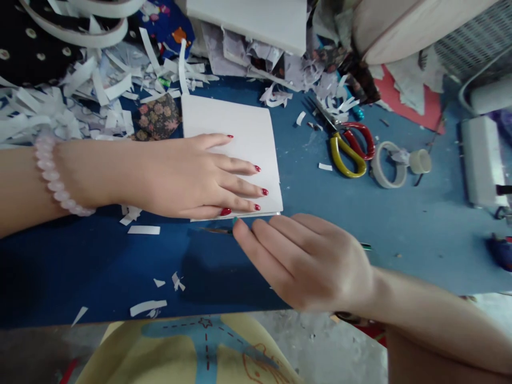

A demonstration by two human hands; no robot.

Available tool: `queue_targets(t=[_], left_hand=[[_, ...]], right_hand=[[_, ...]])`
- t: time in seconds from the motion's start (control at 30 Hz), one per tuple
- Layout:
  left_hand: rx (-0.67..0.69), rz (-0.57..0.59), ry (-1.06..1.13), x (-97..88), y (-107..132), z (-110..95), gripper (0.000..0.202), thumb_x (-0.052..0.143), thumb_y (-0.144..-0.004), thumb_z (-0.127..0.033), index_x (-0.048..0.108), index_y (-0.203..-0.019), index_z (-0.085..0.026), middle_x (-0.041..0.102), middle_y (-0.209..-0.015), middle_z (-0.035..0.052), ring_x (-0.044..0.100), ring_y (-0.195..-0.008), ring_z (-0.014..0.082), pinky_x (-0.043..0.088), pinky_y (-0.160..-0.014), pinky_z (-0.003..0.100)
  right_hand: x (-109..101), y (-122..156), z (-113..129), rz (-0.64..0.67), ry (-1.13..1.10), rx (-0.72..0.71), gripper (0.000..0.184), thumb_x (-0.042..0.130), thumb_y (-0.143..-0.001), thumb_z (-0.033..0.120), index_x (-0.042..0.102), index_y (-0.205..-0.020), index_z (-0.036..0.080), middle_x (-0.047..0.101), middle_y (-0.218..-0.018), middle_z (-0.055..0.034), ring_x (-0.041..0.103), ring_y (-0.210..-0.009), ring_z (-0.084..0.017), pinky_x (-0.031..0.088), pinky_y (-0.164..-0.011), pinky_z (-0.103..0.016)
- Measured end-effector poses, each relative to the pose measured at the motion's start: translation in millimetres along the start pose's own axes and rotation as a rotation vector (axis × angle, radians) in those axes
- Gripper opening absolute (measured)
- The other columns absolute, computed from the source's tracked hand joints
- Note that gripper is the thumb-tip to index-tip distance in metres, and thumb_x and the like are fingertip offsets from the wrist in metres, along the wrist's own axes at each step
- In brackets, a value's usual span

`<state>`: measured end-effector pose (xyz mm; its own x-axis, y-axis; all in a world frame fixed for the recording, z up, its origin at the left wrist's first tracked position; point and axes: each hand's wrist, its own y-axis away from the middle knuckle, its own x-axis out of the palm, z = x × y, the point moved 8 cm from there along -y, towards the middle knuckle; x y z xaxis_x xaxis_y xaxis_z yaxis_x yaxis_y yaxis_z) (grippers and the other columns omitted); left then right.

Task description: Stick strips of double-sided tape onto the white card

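Paper (244, 127), a thin white stack, lies squarely in front of the person on the blue tabletop (308, 181), its near edge turned toward the body, probably so that this edge is easy to get at. The left hand (180, 178) rests palm down on it, fingers extended and slightly spread, gripping nothing; so broad a contact seems meant to keep the layers from sliding. Its thumb is tucked along the near edge, perhaps to steady that side. The right hand (304, 261) is closed around a slim pointed tool (219, 231), fingers curled so that only the tip and a bit of the far end show; the tip points left, just beside the near edge, and I cannot tell whether it touches the paper. Held low and almost parallel to that edge, the tool appears to be under close control. Red-and-yellow-handled scissors (340, 128) and a tape roll (377, 168) lie beyond the right hand, out of the way yet apparently within reach, while shredded paper strips (108, 88) are heaped at the left rear, seemingly pushed aside to leave working room
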<state>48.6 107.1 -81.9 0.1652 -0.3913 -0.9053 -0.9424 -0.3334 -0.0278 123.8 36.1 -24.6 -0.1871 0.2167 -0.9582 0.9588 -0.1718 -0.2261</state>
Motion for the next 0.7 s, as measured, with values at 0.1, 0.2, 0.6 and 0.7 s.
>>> queue_targets(t=[0.1, 0.2, 0.6, 0.7], left_hand=[[-0.012, 0.012, -0.007, 0.7, -0.5, -0.6, 0.051, 0.025, -0.099, -0.036, 0.054, -0.141, -0.034, 0.049, -0.151, -0.0101, 0.033, -0.148, 0.0225, 0.004, -0.124, 0.05], [-0.026, 0.031, -0.006, 1.7, -1.6, -0.2, 0.051, 0.028, -0.097, -0.037, 0.053, -0.142, -0.036, 0.049, -0.151, -0.0116, 0.035, -0.147, 0.0227, 0.003, -0.125, 0.048], [-0.036, 0.047, -0.005, 2.3, -1.1, -1.0, 0.052, 0.029, -0.097, -0.036, 0.051, -0.144, -0.033, 0.047, -0.152, -0.0096, 0.028, -0.15, 0.0204, 0.0, -0.124, 0.049], [-0.017, -0.018, -0.01, 1.1, 1.2, -2.5, 0.053, 0.025, -0.098, -0.035, 0.051, -0.145, -0.03, 0.048, -0.151, -0.0078, 0.032, -0.149, 0.0195, -0.001, -0.125, 0.046]], right_hand=[[6.6, -8.0, 1.6, -0.007, 0.019, 0.003, 0.016, 0.055, -0.093, 0.008, 0.065, -0.103, 0.002, 0.069, -0.07, -0.0065, 0.058, -0.058, -0.017, 0.038, -0.047, -0.029], [8.4, -10.4, 2.4, -0.01, 0.017, -0.004, 0.015, 0.054, -0.093, 0.008, 0.064, -0.103, 0.002, 0.069, -0.069, -0.0066, 0.059, -0.058, -0.017, 0.037, -0.047, -0.029], [8.4, -10.3, 1.9, -0.012, 0.038, 0.0, 0.015, 0.056, -0.093, 0.007, 0.069, -0.1, 0.002, 0.068, -0.067, -0.0062, 0.057, -0.056, -0.017, 0.037, -0.045, -0.03], [7.5, -12.1, 1.4, 0.015, 0.044, -0.002, 0.015, 0.058, -0.092, 0.008, 0.069, -0.1, 0.002, 0.066, -0.065, -0.0052, 0.055, -0.057, -0.017, 0.036, -0.046, -0.03]])
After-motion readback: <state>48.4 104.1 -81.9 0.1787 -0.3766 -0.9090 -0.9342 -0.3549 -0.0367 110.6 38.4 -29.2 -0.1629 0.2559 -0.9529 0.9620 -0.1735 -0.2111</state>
